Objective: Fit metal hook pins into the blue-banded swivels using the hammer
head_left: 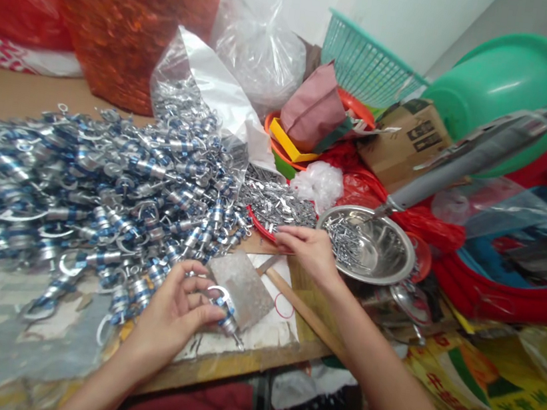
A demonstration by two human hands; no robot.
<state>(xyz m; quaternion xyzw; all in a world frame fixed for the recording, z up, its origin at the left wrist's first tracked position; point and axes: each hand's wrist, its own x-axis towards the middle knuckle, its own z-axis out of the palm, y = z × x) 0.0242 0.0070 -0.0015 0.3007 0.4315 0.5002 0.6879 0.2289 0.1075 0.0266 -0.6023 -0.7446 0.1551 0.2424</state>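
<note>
My left hand (187, 301) holds one blue-and-silver metal fitting (228, 319) with a curved hook, between thumb and fingers, over the near corner of a grey metal plate (242, 288). My right hand (305, 249) has its fingers pressed together at the near edge of a heap of small silver metal parts (286, 208) in a red tray; whatever its fingertips hold is too small to make out. A wooden-handled tool (304, 311) lies beside the plate, partly behind my right forearm. A large pile of similar fittings (104, 189) spreads on the left.
Right of the heap stands a steel bowl (393, 251) with thin metal pins. Behind are plastic bags (267, 56), a cardboard box (403, 141), a teal basket (373, 63) and a green basin (511, 82). A grey rod-like device (471, 160) slants down over the bowl.
</note>
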